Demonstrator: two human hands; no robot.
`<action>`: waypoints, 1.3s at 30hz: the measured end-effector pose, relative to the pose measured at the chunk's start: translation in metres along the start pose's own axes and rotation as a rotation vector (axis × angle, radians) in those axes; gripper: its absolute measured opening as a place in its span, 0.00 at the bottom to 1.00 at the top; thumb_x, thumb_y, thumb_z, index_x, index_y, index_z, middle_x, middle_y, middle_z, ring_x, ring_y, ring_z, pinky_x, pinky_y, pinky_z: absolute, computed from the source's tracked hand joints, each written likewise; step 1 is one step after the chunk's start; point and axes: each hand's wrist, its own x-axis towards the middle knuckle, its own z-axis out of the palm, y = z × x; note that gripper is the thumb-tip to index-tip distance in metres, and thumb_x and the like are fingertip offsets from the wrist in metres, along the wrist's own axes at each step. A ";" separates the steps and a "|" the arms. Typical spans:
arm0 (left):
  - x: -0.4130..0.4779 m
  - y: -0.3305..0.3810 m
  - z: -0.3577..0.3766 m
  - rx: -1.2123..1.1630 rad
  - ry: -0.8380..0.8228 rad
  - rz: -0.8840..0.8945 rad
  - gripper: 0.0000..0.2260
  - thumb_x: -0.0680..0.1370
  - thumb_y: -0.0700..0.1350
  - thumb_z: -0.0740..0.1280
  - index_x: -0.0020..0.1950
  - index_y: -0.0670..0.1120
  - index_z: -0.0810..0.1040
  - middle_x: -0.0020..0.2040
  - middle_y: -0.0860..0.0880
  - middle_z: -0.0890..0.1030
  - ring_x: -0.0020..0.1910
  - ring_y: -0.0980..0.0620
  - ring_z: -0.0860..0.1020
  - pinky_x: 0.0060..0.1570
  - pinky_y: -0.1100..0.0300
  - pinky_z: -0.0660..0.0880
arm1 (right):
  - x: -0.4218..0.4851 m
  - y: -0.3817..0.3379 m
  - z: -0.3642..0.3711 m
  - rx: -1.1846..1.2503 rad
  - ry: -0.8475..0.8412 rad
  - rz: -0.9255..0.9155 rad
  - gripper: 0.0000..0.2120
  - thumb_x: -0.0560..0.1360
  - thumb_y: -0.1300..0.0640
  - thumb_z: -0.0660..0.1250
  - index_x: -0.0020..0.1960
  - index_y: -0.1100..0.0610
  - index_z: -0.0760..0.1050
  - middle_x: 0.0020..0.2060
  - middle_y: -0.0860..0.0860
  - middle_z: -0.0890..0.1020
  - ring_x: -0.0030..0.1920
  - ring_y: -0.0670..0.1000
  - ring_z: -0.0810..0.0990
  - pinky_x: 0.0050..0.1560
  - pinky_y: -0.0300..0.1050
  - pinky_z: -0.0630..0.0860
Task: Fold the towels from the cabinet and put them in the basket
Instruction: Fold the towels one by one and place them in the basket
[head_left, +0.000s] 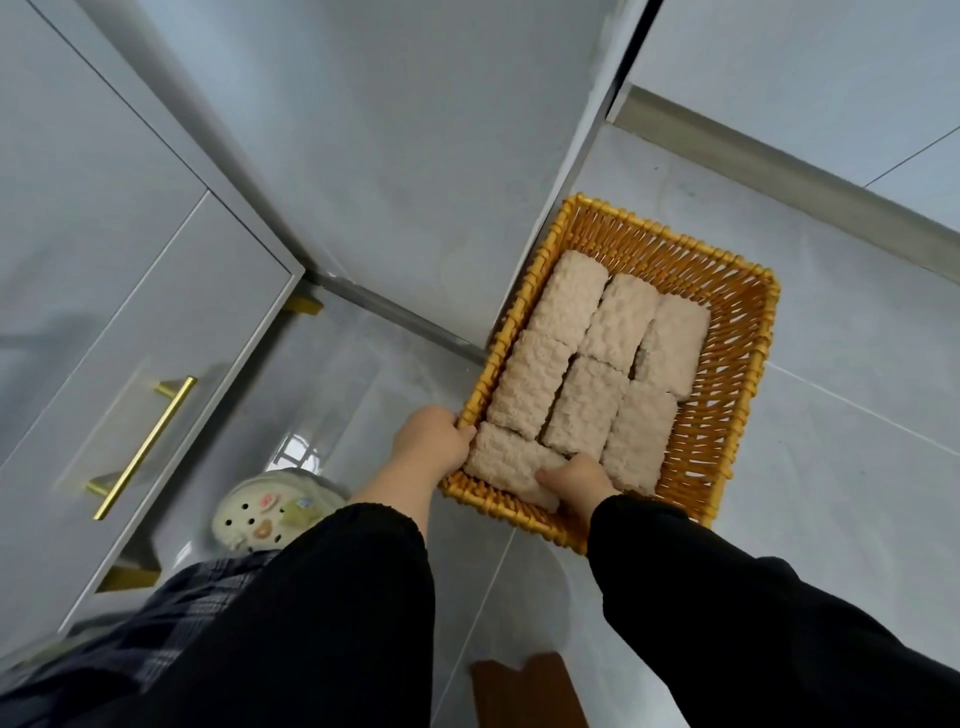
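We stood in a home: glossy grey floor tiles (831, 415), white cabinet (130, 312) with brass handle (143, 447), slipper (260, 512).

No readable text, label, brand or number shows anywhere.

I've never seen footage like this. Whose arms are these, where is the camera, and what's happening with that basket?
No machine here: a person wears one camera on the head, looking down, so the black sleeves are their own arms. On the tiled floor stands a wicker basket beside a grey cabinet. It holds seven folded towels. The right hand pinches the nearest towel, which lies crosswise at the near end. The left hand is at that towel's other end, by the basket's corner; whether it grips towel or basket is unclear.
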 end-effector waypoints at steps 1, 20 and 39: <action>0.000 0.000 -0.001 0.003 0.011 0.002 0.18 0.80 0.50 0.62 0.31 0.47 0.70 0.32 0.49 0.71 0.39 0.46 0.74 0.37 0.58 0.67 | -0.003 0.001 -0.003 -0.094 0.015 -0.030 0.19 0.73 0.45 0.69 0.53 0.60 0.75 0.46 0.54 0.79 0.47 0.55 0.79 0.43 0.45 0.75; -0.054 0.012 -0.051 -0.423 -0.131 -0.055 0.07 0.79 0.45 0.62 0.52 0.43 0.75 0.54 0.43 0.78 0.51 0.48 0.77 0.54 0.53 0.74 | -0.094 -0.058 -0.041 -0.388 0.131 -0.497 0.21 0.82 0.47 0.52 0.33 0.55 0.64 0.31 0.51 0.71 0.36 0.52 0.73 0.31 0.41 0.66; -0.248 -0.056 -0.219 -1.187 0.508 0.204 0.11 0.82 0.46 0.59 0.62 0.44 0.74 0.50 0.46 0.80 0.43 0.50 0.80 0.42 0.57 0.75 | -0.327 -0.213 -0.033 -0.129 0.142 -1.173 0.13 0.76 0.57 0.59 0.42 0.65 0.77 0.39 0.59 0.83 0.36 0.57 0.81 0.35 0.44 0.74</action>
